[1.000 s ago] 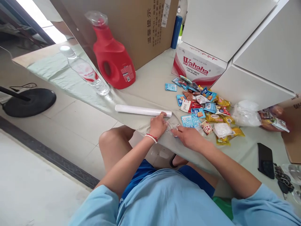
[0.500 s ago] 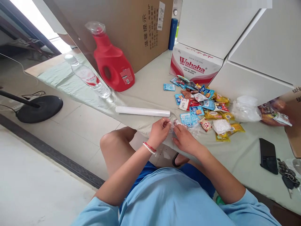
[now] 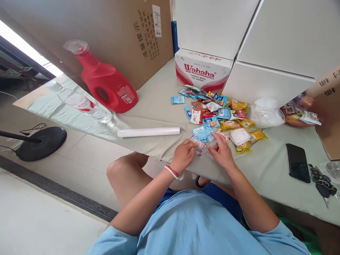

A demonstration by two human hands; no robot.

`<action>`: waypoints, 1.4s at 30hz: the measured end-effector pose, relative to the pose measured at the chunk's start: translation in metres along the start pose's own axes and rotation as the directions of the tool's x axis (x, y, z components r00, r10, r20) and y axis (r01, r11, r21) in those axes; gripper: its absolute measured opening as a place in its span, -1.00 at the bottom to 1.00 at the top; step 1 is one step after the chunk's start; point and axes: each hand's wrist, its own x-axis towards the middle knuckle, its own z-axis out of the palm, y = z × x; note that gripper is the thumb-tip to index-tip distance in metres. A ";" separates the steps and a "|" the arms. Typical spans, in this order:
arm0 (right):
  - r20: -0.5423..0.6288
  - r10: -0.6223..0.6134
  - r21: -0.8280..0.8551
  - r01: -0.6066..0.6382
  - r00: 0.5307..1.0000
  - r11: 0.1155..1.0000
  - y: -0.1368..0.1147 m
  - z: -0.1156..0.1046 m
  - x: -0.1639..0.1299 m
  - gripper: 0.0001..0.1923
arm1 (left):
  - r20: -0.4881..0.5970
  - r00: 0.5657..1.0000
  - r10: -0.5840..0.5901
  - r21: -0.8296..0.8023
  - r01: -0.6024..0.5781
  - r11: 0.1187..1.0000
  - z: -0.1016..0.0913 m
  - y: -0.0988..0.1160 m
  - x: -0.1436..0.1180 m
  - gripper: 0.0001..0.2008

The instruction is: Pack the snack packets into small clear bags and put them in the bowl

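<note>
My left hand (image 3: 184, 154), with a red and white bracelet at the wrist, has its fingers closed on the edge of a clear plastic bag (image 3: 201, 150). Something reddish and white shows through the plastic; its kind is unclear. On the bag's other side is my right hand (image 3: 222, 151), thumb and forefinger apart, its fingertips at the plastic. Light-blue snack packets (image 3: 202, 133) lie just beyond my fingers. A heap of small snack packets in blue, red and yellow (image 3: 230, 124) spreads behind them, with a bundled white plastic wrap (image 3: 239, 136) on its right side.
Left of my hands lies a white roll (image 3: 148, 132). Farther left stand a red jug (image 3: 110, 86) and a water bottle (image 3: 82, 103). A Wahaba-labelled carton (image 3: 203, 71) backs the heap. To the right are white plastic bags (image 3: 267, 113), a phone (image 3: 298, 163) and keys (image 3: 322, 180).
The camera view has shifted, moving the table things left in the picture. My hands have drawn apart, and my right hand's fingers have spread. More of the clear bag shows between them.
</note>
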 end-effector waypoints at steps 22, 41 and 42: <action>-0.010 0.119 -0.403 -0.113 0.993 0.908 0.014 -0.029 -0.011 -0.67 | -0.017 0.998 -0.067 0.387 0.068 0.919 0.009 0.014 0.003 -0.73; 0.231 0.303 0.714 -0.372 0.925 0.592 -0.023 0.013 -0.049 -0.56 | -0.146 0.905 0.399 0.430 -0.305 0.850 0.053 0.017 -0.027 -0.72; 0.237 0.322 0.756 -0.382 0.917 0.531 -0.023 0.011 -0.049 -0.49 | -0.098 0.890 0.446 0.419 -0.370 0.830 0.055 0.015 -0.031 -0.69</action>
